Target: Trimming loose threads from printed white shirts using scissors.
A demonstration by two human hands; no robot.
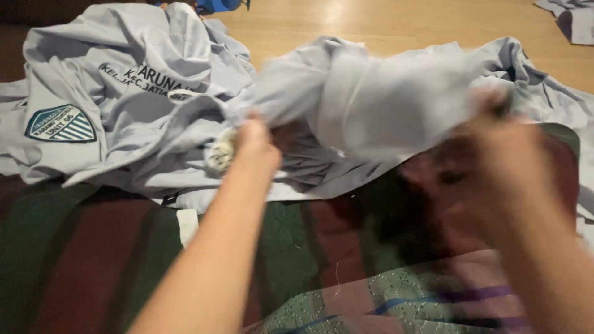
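Both hands, left hand (257,139) and blurred right hand (504,133), gripped a crumpled pale grey cotton shirt (371,99), lifted over the striped red-green blanket (93,260) near its far edge; wooden floor (383,25) lay beyond.

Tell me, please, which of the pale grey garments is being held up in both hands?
It is the plain grey garment in the middle, lifted between the left hand and the blurred right hand. The crested garment at the left lies untouched.
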